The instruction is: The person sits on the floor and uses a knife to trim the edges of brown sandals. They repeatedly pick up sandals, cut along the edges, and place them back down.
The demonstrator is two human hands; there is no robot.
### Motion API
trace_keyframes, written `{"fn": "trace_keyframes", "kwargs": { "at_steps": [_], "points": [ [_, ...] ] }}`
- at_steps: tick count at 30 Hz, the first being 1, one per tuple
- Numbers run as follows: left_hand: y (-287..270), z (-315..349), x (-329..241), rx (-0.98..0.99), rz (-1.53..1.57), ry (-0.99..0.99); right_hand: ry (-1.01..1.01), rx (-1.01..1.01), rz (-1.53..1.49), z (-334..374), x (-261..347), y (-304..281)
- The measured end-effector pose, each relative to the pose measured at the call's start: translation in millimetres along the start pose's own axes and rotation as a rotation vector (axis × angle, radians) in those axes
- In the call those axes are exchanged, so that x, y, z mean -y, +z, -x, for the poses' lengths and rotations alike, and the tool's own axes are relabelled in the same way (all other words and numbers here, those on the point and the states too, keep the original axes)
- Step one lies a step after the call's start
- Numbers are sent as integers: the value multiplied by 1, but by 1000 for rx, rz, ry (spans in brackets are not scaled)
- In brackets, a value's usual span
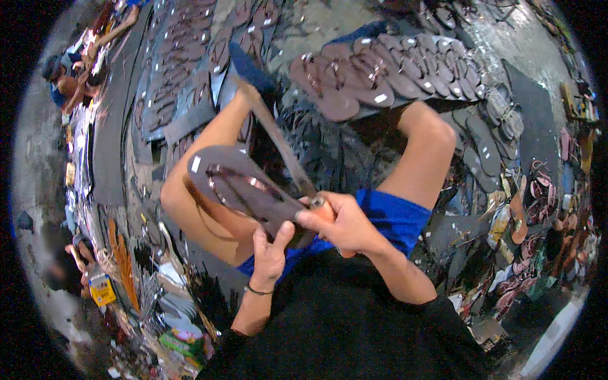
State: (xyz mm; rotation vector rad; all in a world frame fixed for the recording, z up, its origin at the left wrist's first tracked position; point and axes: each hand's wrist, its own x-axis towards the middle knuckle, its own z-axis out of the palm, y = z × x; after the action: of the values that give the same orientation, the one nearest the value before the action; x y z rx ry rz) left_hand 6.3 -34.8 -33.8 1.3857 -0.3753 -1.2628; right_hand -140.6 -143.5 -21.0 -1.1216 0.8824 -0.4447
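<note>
A dark brown flip-flop (250,170) with shiny straps and a small white label lies tilted over my left thigh. My left hand (269,258) is closed on its near end, thumb on top. In my right hand (347,223) is a knife (278,136) with an orange handle and a long, broad blade. The blade points up and away, passing beside the sole's right edge. My right thumb rests against the near end of the flip-flop, by the handle. The fingers under the sole are hidden.
Overlapping flip-flops (380,69) line up beyond my right knee, and more rows (180,76) lie at far left. Dark sheets (109,158) and a yellow box (101,289) are on the left. Straps and scraps (516,272) clutter the right. Another person (66,85) sits at upper left.
</note>
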Motion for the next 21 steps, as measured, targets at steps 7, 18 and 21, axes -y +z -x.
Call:
{"fn": "trace_keyframes", "kwargs": {
  "at_steps": [7, 18, 21],
  "points": [
    [84, -181, -15, 102, 299, -253, -304, -510, -624, -41, 104, -84],
    [98, -225, -59, 166, 79, -297, -4, -432, 162, 27, -30, -49],
    [96, -220, -72, 124, -123, -299, -25, -379, 242, 9, -36, -45]
  ]
}}
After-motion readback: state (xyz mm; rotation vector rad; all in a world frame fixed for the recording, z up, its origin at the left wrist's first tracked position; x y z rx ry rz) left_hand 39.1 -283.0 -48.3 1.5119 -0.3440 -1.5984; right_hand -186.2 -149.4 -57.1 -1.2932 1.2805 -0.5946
